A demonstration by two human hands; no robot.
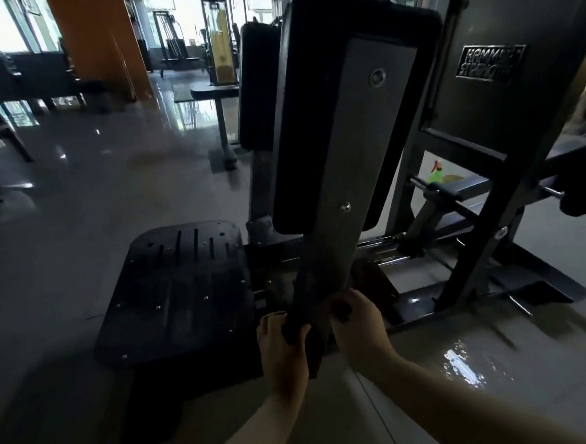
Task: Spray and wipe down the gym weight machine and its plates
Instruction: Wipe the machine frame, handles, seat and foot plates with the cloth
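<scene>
Clutching a dark cloth round the bar — left hand, right hand.

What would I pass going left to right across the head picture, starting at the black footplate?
Black footplate, left hand, right hand (both hold a dark cloth round the machine's bar), green spray bottle, nameplate.

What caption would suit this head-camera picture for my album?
Wiping down: left hand and right hand grip a dark cloth round the machine's padded arm; green spray bottle beyond.
</scene>
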